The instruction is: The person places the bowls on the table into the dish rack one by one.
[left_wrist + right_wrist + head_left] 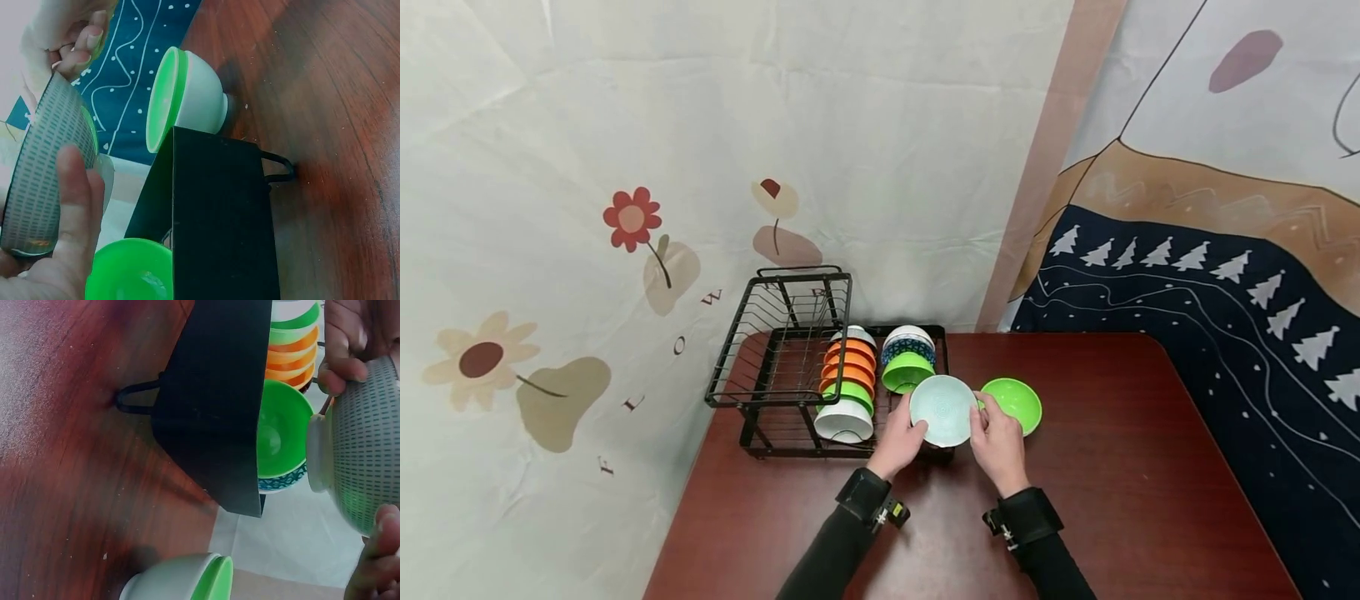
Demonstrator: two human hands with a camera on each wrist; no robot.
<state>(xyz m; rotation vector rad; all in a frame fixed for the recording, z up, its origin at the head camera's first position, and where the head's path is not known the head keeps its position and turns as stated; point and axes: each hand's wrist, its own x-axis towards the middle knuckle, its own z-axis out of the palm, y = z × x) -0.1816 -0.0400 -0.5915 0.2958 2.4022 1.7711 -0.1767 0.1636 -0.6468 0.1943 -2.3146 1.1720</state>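
Note:
Both hands hold a pale blue-green bowl (pixel 942 410) by opposite sides, its inside facing the head camera. The left hand (pixel 898 437) grips the left side, thumb at the rim; in the left wrist view its fingers (pixel 74 187) lie along the dash-patterned outside. The right hand (pixel 1000 442) pinches the right side of the rim. Just behind the right hand, a green bowl with a white outside (pixel 1015 404) stands on the table. Left of the held bowl, a green bowl (pixel 907 372) leans in the black dish rack (pixel 775 402), in front of blue-patterned and white bowls.
Another row in the rack has a white bowl (pixel 844 421) in front, then green, several orange and a pale one. The rack's upper basket rises at its left. A black panel (pixel 212 406) forms the rack's near end. The brown table (pixel 1120 467) meets printed cloth walls behind.

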